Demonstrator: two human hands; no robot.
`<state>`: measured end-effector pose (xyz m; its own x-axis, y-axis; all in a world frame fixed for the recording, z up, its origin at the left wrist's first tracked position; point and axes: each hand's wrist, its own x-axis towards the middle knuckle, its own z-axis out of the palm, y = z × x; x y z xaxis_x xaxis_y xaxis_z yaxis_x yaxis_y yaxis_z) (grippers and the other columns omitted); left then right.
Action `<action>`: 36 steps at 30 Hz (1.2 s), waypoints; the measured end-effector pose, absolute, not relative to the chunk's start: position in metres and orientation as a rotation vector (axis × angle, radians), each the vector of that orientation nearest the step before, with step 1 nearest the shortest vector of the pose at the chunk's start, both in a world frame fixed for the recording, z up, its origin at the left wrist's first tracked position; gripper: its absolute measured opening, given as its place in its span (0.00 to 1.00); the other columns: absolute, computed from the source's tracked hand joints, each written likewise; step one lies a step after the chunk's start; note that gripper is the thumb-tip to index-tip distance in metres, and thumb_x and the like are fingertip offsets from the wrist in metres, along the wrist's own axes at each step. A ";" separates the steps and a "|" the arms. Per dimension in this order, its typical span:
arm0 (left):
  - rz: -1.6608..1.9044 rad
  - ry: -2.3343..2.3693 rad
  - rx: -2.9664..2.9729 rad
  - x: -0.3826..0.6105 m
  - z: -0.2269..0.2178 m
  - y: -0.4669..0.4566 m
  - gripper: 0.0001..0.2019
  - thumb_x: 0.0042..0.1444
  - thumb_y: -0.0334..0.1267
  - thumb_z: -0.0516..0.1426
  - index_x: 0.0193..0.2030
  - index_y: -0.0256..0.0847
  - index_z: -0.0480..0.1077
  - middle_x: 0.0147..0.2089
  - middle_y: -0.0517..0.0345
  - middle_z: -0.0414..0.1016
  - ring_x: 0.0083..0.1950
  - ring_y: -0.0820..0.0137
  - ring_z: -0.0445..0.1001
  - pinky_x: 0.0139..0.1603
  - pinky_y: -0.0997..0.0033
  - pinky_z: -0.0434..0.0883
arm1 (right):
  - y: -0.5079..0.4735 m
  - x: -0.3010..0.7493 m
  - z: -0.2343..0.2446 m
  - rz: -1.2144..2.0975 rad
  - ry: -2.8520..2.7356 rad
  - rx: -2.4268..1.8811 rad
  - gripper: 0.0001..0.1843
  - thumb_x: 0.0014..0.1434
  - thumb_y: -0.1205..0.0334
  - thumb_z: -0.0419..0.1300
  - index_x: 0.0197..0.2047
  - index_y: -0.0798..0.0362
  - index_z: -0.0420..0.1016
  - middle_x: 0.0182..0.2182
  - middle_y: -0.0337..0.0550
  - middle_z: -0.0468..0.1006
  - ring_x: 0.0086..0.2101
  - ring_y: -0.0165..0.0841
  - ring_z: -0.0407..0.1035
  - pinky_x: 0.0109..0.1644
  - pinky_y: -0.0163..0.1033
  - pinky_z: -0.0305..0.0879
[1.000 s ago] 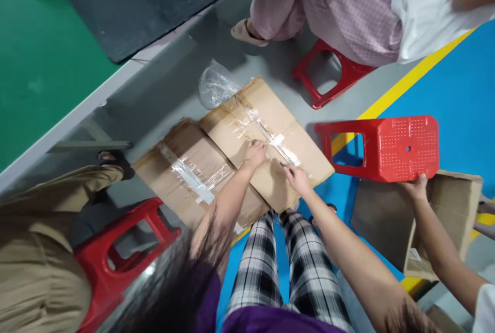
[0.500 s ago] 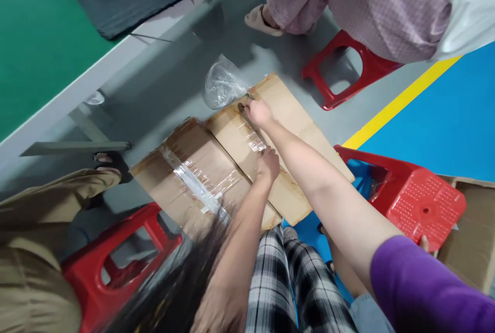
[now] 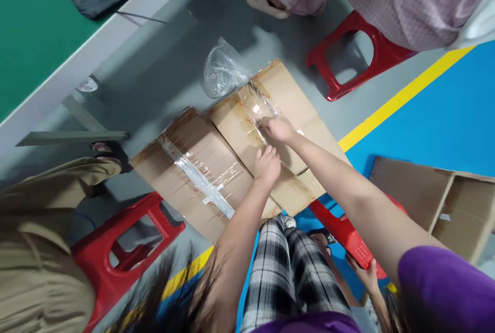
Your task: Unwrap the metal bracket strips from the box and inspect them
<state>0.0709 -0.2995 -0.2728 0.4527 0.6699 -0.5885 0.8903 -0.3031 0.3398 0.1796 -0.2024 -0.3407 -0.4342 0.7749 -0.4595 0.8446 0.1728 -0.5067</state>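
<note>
Two taped cardboard boxes sit side by side below me: a left box (image 3: 154,163) with a shiny tape strip (image 3: 201,181), and a right box (image 3: 305,111) with clear tape (image 3: 253,103) along its middle seam. My right hand (image 3: 280,130) is over that seam, its fingers curled and pinched at the tape. Whatever lies between those fingers is too small to make out. Just nearer to me, my left hand (image 3: 267,165) rests on the right box's top beside the seam, fingers extended and holding nothing.
A clear plastic bag (image 3: 222,70) lies beyond the boxes. Red stools stand at left (image 3: 127,250) and upper right (image 3: 348,60). A person's hand (image 3: 365,273) touches another red stool (image 3: 353,240) at lower right, near an open cardboard box (image 3: 410,188). Other people's legs are close by.
My right hand has slid along the seam toward me, uncovering the far tape. My left hand's fingers have straightened. The stool at lower right has moved downward, with a person's hand on it.
</note>
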 end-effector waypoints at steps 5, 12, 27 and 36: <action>-0.473 1.309 2.078 0.065 -0.256 -0.304 0.20 0.64 0.26 0.42 0.48 0.34 0.75 0.53 0.41 0.75 0.62 0.58 0.64 0.60 0.53 0.61 | -0.325 0.263 -0.333 -1.389 2.052 2.135 0.19 0.67 0.56 0.53 0.54 0.52 0.78 0.44 0.46 0.84 0.37 0.36 0.78 0.44 0.38 0.71; -0.757 1.181 2.137 0.132 -0.280 -0.305 0.19 0.57 0.23 0.50 0.47 0.34 0.79 0.57 0.33 0.74 0.67 0.44 0.60 0.64 0.40 0.51 | -0.437 0.327 -0.304 -1.362 1.695 2.268 0.15 0.65 0.60 0.57 0.52 0.48 0.80 0.49 0.44 0.83 0.45 0.41 0.78 0.50 0.43 0.73; -0.907 0.767 2.217 0.147 -0.276 -0.343 0.12 0.52 0.43 0.62 0.38 0.36 0.80 0.47 0.38 0.79 0.53 0.50 0.72 0.60 0.48 0.54 | -0.567 0.335 -0.310 -1.462 1.354 2.376 0.11 0.64 0.62 0.56 0.42 0.45 0.81 0.45 0.42 0.84 0.45 0.39 0.78 0.50 0.42 0.72; -1.201 0.702 2.110 0.167 -0.260 -0.375 0.11 0.54 0.34 0.57 0.38 0.34 0.80 0.47 0.33 0.81 0.49 0.49 0.76 0.58 0.41 0.56 | -0.582 0.289 -0.316 -1.512 1.049 2.805 0.19 0.69 0.56 0.46 0.53 0.52 0.73 0.45 0.49 0.82 0.45 0.37 0.77 0.52 0.40 0.71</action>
<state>0.1667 -0.3753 -0.2599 0.4493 0.1479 -0.8811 0.6952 -0.6772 0.2408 0.2890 -0.5820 -0.3158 0.4053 0.6124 -0.6788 0.4217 -0.7840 -0.4555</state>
